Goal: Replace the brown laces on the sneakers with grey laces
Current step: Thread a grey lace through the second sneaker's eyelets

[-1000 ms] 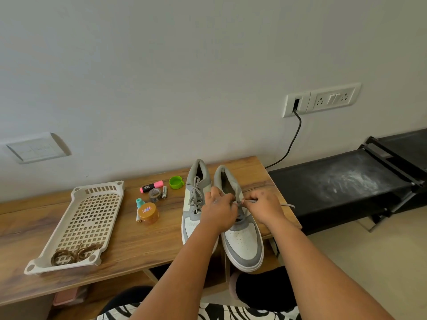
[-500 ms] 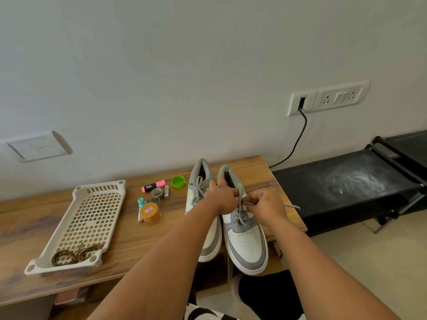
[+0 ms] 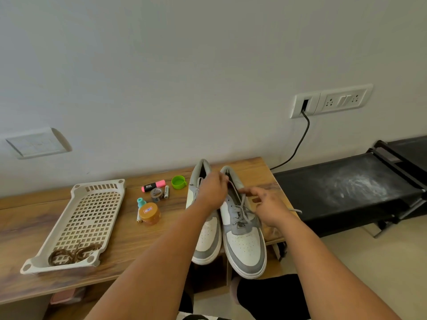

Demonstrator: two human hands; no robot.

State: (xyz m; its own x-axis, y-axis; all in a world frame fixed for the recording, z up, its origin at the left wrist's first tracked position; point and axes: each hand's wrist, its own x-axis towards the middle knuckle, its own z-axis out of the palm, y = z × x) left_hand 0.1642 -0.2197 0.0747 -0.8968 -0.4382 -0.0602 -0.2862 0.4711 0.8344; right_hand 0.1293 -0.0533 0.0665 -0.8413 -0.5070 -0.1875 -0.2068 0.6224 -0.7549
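Here, both of my hands work at the top of the right sneaker on the wooden table. My left hand reaches across the collar of the left sneaker, fingers curled around the upper end of the grey lace, which runs taut from that grip down to the eyelets. My right hand sits just beside the same shoe's tongue with its fingers bent and pointing toward the lace; the motion blur means I cannot tell whether it pinches the strand or only touches it. A loose grey lace end trails off behind the right wrist at the table's edge.

The two white-and-grey sneakers stand side by side, toes toward me — the right one's toe overhangs the near edge of the table. The left sneaker already carries grey lacing near its collar.

The brown laces lie coiled in the near corner of a cream slotted tray well to the left. Between tray and shoes sit small items: a pink highlighter, a roll of tape, a battery, a green cap, a teal-capped bottle and a brown-lidded jar.

On the wall behind, a black cable hangs from a socket panel.
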